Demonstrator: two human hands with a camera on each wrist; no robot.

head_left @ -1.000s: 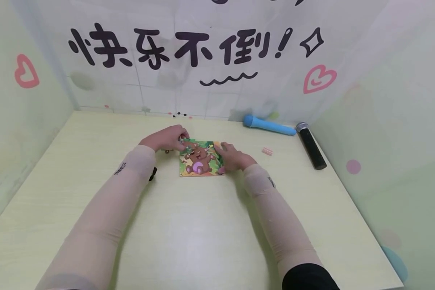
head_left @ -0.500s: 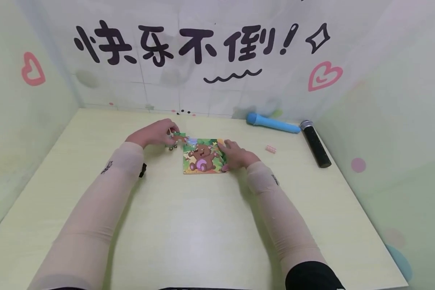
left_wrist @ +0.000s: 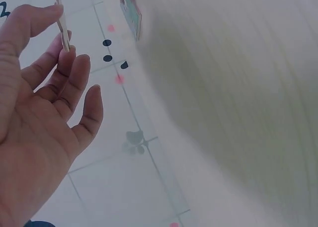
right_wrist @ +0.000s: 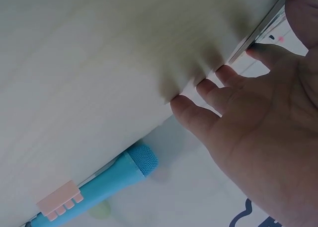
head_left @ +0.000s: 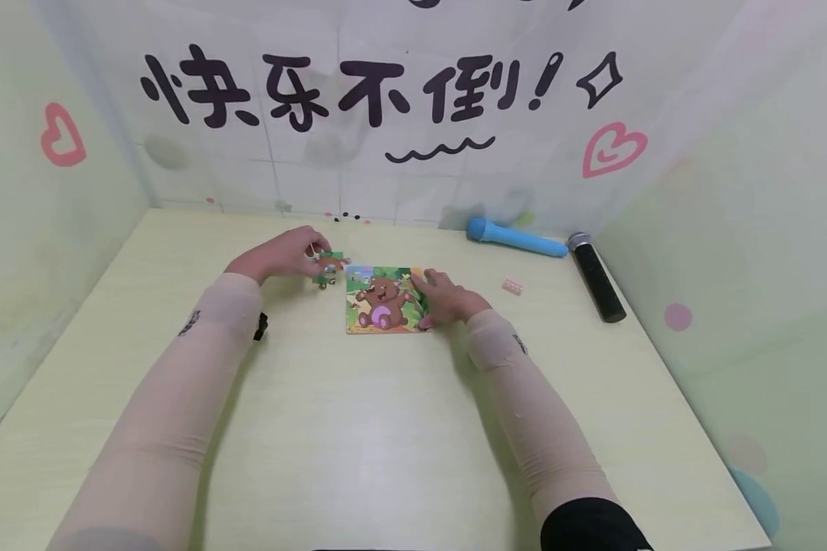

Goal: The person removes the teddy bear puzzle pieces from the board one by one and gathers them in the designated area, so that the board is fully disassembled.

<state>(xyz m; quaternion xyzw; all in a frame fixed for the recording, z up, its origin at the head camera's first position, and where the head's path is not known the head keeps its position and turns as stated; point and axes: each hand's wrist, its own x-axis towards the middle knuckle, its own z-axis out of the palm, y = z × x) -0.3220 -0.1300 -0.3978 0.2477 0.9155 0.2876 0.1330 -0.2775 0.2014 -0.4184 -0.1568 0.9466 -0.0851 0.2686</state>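
In the head view, my left hand [head_left: 281, 254] pinches a jigsaw piece [head_left: 331, 265] with green and brown print, just off the upper left corner of a square bear jigsaw puzzle [head_left: 384, 304]. The left wrist view has this jigsaw piece [left_wrist: 63, 31] nearly edge-on between thumb and fingertips, other fingers loosely bent. A pale, exposed patch shows at the puzzle's top left. My right hand [head_left: 448, 298] rests along the puzzle's right side. In the right wrist view its fingertips [right_wrist: 183, 104] touch the table, with the thumb side at the puzzle's edge.
A blue toy microphone [head_left: 517, 237] lies near the back wall. To its right is a black microphone [head_left: 596, 279] with a silver head. A small pink block [head_left: 512, 287] sits right of my right hand. Printed walls bound the pale wooden table [head_left: 358, 444].
My left hand has drawn away leftward from the puzzle's upper left corner, carrying the jigsaw piece with it. My right hand stays at the puzzle's right side.
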